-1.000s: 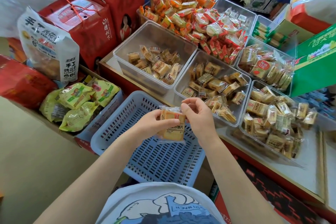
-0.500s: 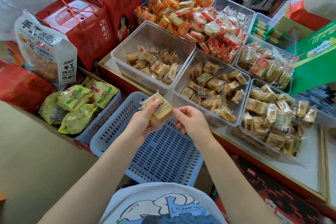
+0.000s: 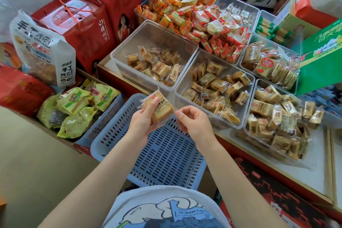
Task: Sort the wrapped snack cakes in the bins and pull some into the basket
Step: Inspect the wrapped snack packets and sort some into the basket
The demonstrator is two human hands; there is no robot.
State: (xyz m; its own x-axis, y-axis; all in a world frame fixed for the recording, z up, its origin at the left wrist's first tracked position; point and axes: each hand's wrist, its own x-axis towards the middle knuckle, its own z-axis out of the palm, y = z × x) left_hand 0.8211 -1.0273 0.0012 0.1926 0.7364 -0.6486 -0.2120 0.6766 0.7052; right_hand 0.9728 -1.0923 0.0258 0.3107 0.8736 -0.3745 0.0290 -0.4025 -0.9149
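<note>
The left hand (image 3: 143, 118) is gripping a wrapped snack cake (image 3: 160, 106) over the blue basket (image 3: 162, 155), thumb lying across its label. The right hand (image 3: 194, 123) is pinching the wrapper's clear edge. Clear bins (image 3: 187, 87) of similar cakes are sitting just beyond.

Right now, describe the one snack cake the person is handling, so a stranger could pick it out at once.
Start at the blue slotted basket at the front of the display. Above its far edge, the left hand holds one wrapped snack cake, while the right hand pinches its wrapper edge. It alone is out of the clear bins.
</note>
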